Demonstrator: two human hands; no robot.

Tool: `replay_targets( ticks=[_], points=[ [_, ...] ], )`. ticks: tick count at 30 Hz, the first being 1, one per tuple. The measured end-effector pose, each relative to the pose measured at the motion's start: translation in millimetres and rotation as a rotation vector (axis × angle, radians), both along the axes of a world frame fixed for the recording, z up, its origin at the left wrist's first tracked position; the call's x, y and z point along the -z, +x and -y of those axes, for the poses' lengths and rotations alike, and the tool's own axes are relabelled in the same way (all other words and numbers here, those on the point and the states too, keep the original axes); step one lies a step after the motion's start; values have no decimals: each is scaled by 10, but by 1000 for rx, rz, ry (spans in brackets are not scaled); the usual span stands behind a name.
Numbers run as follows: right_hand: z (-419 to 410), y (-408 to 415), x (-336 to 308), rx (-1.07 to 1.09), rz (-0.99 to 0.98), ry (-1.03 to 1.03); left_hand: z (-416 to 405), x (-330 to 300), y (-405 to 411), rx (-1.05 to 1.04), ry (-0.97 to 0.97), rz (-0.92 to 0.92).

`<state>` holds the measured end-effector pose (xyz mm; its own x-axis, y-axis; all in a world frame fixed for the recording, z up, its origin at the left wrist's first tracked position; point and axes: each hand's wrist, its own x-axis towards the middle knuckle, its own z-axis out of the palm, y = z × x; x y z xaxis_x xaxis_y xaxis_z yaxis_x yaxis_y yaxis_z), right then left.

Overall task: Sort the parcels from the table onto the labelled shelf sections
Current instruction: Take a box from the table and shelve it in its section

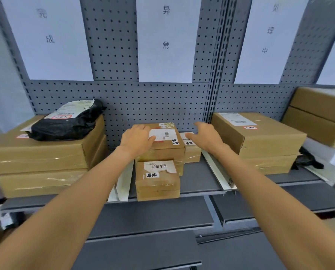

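Both my arms reach into the middle shelf section. My left hand rests flat on the left part of a small cardboard parcel with white labels, stacked on another box. My right hand hovers open just right of that parcel, above a lower small box, holding nothing. A third small labelled parcel stands in front at the shelf edge. White section signs hang on the pegboard above.
Left section holds two stacked large boxes with a black bagged parcel on top. Right section has two stacked boxes; more cartons stand far right. White dividers separate sections. Lower grey shelves jut out below.
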<state>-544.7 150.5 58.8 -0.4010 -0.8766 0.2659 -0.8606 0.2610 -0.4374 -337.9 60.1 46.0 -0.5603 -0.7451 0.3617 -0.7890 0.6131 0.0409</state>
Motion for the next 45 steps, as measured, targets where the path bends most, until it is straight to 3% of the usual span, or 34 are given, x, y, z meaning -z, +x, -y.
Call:
replay_targets(
  ticks=[6, 13, 23, 30, 45],
  points=[
    [-188, 559, -142, -134, -331, -6, -368, -99, 497, -51, -63, 22],
    [-202, 1245, -207, -274, -507, -40, -663, -202, 1233, -175, -125, 64],
    [-51, 2425, -158, -536, -488, -87, -1028, 46, 2536, -441, 57, 1],
    [90, 3443, -63, -727, -494, -147, -1277, 221, 3507, -639, 52, 13],
    [357, 5623, 765, -1017, -480, 26, -1611, 842, 5624, -912, 196, 12]
  ],
)
